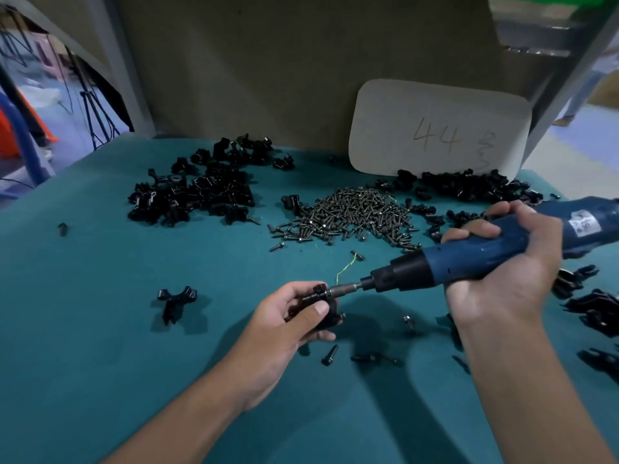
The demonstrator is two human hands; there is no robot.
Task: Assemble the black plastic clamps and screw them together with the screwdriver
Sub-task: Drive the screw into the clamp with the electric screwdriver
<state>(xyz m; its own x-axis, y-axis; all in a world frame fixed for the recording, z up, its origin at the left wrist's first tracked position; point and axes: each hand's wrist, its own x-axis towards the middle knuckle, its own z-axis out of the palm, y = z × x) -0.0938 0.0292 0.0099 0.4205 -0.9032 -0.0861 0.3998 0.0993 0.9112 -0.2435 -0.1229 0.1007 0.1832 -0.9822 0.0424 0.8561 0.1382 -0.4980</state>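
Black clamp point(318, 304) sits low centre, lifted just above the teal table point(100, 329), gripped in the left hand point(284, 316): thumb across its front, fingers curled behind. Two halves appear mated; a screw head shows at the top edge. Screwdriver point(469, 262), blue body with black nose, lies near horizontal, its bit touching that screw from the right. Right hand point(502, 262) wraps the barrel, all fingers closed around it. Loose screws point(330, 354) lie on the table below the clamp. One clamp part point(176, 301) lies to the left. Farther back: screw pile point(351, 214) centre, black parts heap point(201, 189) left, another heap point(469, 187) right. A card marked "44" point(438, 128) leans on the backboard.
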